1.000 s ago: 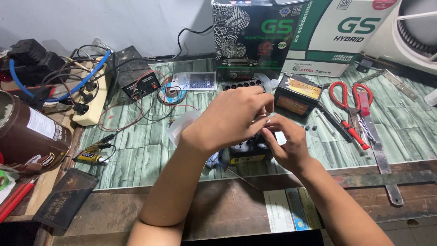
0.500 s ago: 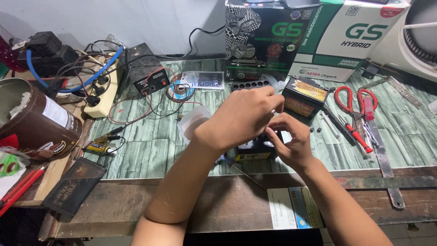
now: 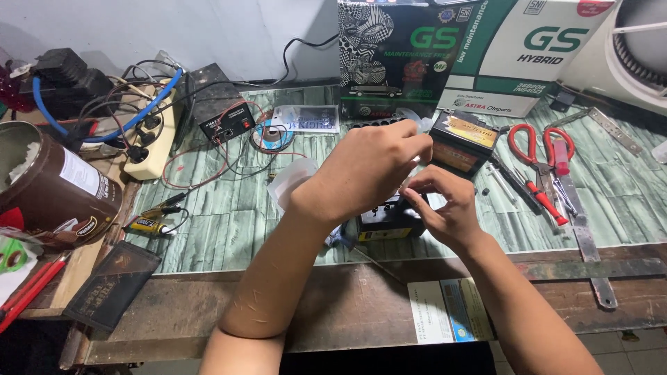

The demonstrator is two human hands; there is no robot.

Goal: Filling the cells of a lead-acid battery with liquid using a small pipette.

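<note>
battery (image 3: 389, 221) sits at the bench's front edge, under your hands | left hand (image 3: 368, 170) and right hand (image 3: 445, 208) close together above it, fingertips pinched; what they pinch you cannot tell | likely heavy, rigid, slick casing: grip its side walls | scissors (image 3: 538, 149) right of battery

Two tall boxes (image 3: 392, 59) stand at the back, one black-green, one white-green (image 3: 528, 55).

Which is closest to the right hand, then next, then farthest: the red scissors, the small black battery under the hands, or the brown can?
1. Battery, right beside the right hand.
2. Scissors, off to the right.
3. Can, far left.
</note>
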